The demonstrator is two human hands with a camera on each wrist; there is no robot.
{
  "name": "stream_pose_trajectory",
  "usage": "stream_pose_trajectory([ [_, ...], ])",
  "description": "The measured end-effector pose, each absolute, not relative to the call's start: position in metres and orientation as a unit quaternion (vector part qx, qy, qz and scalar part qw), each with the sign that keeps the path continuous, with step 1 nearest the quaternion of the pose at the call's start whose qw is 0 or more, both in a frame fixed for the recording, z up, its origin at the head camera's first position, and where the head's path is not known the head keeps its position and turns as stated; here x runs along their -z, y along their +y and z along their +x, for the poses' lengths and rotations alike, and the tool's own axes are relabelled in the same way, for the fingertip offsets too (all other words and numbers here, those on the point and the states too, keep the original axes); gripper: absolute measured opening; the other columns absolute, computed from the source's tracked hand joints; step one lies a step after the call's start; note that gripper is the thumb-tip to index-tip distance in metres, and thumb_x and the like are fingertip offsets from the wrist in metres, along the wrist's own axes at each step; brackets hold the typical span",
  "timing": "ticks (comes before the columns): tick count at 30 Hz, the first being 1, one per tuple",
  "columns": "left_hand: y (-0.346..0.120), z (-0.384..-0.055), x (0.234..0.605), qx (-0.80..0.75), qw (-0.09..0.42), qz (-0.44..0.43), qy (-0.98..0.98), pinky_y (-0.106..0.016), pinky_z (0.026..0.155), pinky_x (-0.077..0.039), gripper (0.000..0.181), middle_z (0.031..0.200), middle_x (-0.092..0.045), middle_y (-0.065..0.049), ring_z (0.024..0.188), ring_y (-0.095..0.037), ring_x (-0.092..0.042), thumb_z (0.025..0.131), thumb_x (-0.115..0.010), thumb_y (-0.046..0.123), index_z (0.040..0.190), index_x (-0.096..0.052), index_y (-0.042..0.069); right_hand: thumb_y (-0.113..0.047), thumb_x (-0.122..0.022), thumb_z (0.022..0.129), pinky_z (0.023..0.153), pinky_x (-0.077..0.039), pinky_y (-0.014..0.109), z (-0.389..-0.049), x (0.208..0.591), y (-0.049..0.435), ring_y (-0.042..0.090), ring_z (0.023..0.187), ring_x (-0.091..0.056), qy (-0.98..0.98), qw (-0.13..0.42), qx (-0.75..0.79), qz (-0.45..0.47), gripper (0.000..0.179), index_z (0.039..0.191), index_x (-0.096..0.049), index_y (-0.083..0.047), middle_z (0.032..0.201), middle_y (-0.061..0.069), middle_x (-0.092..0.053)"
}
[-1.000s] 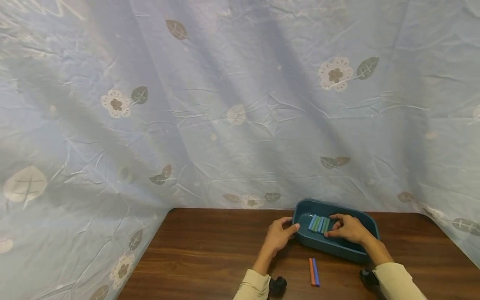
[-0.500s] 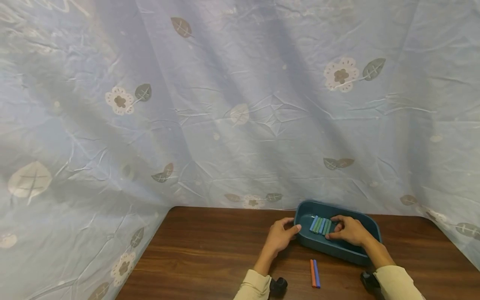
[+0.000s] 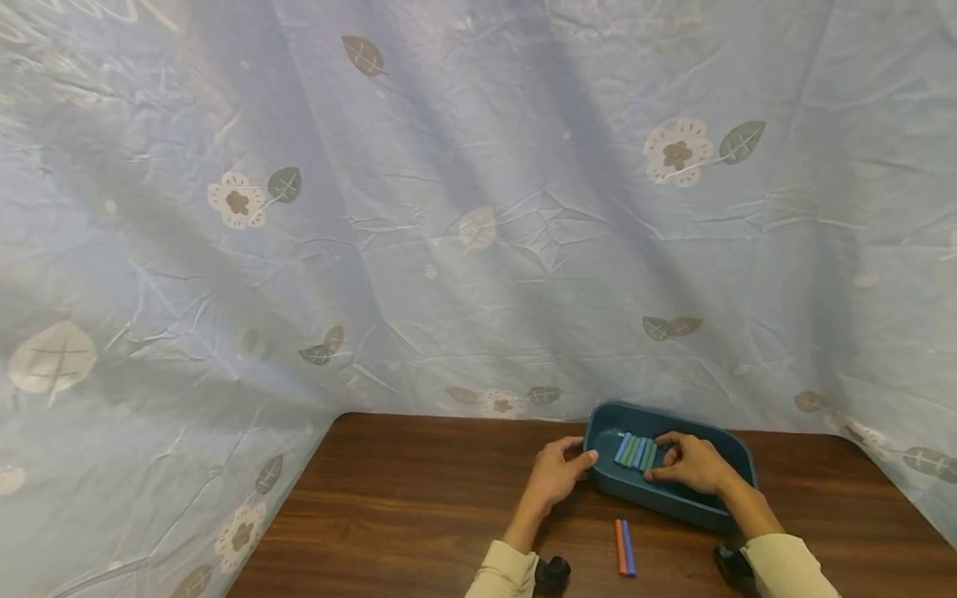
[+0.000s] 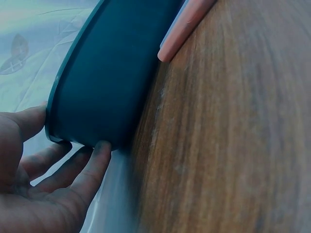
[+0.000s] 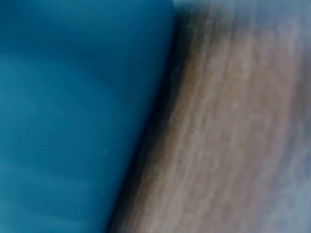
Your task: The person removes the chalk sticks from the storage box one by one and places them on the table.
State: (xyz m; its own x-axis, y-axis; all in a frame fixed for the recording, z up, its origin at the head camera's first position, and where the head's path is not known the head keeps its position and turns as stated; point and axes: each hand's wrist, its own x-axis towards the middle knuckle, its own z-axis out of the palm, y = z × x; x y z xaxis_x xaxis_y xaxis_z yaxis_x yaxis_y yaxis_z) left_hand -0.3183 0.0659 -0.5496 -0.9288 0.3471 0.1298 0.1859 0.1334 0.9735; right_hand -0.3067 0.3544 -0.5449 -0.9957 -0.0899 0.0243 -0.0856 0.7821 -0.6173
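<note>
Slender blue and green sticks [image 3: 635,451] lie toward nine o'clock in an oblong teal tray [image 3: 658,497]. Left hand [image 3: 555,473] grips that end; right hand [image 3: 695,465] is at their three o'clock, its grip unclear.

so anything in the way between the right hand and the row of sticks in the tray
Nothing visible. The right hand is inside the tray, fingertips at the right end of the row of sticks; the left hand is at the tray's left end.
</note>
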Motion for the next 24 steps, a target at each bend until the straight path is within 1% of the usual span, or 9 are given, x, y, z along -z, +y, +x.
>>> stream_pose_trajectory([
  [7,0.064,-0.316,0.552,-0.635,0.067,0.174,0.75,-0.037,0.084,-0.069,0.044,0.123,-0.076,-0.016,0.099,-0.024,-0.079,0.102,-0.076,0.021,0.138,-0.068,-0.004,-0.04,-0.097,0.078,0.066,-0.05,0.026,-0.306,0.549,0.351,0.015,0.076,-0.061,0.942,0.006,0.334,-0.044,0.086,0.137,-0.06,0.011,0.085,0.0,-0.069],
  [17,0.065,-0.314,0.553,-0.641,0.062,0.175,0.745,-0.035,0.083,-0.069,0.045,0.12,-0.077,-0.016,0.101,-0.022,-0.078,0.102,-0.076,0.019,0.137,-0.067,-0.006,-0.042,-0.094,0.082,0.067,-0.05,0.028,-0.301,0.539,0.354,0.017,0.08,-0.061,0.943,0.0,0.33,-0.046,0.085,0.139,-0.06,0.01,0.09,0.001,-0.07],
  [24,0.064,-0.315,0.55,-0.64,0.06,0.18,0.744,-0.035,0.084,-0.069,0.042,0.118,-0.077,-0.014,0.101,-0.02,-0.078,0.102,-0.075,0.019,0.136,-0.068,-0.006,-0.045,-0.091,0.085,0.067,-0.054,0.027,-0.298,0.53,0.355,0.014,0.08,-0.064,0.935,-0.006,0.351,-0.047,0.085,0.145,-0.058,0.005,0.094,0.0,-0.073],
])
